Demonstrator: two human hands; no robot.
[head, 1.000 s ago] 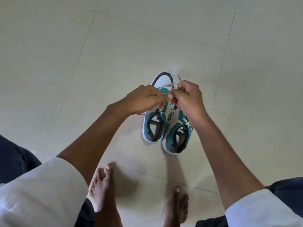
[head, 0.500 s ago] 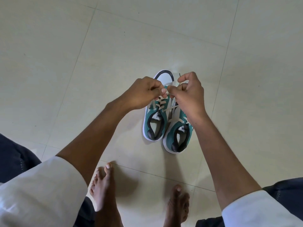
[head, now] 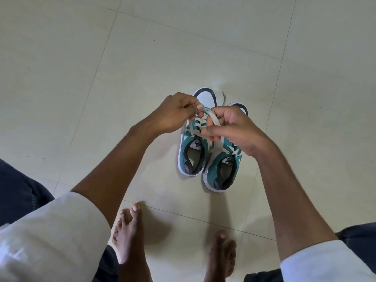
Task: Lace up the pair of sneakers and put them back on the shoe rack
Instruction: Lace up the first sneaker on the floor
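Two teal sneakers with white soles and white laces stand side by side on the floor, toes pointing away from me. The left sneaker [head: 193,157] is the one being handled; the right sneaker [head: 223,171] sits slightly nearer. Above the left sneaker's lacing my left hand [head: 175,115] pinches one strand of the white lace [head: 213,119]. My right hand [head: 234,129] grips the other strand, which loops between the two hands. A thin lace end [head: 223,98] trails on the floor past the toes. The right hand hides the front of the right sneaker.
Pale cream floor tiles [head: 101,78] with thin grout lines surround the shoes. My bare left foot [head: 128,237] and right foot [head: 221,255] stand just behind the sneakers. White sleeves and dark trousers fill the lower corners. No shoe rack is in sight.
Both hands drew slightly apart, and the right hand dropped lower over the lacing, pulling a loop of lace between them. The sneakers stayed in place.
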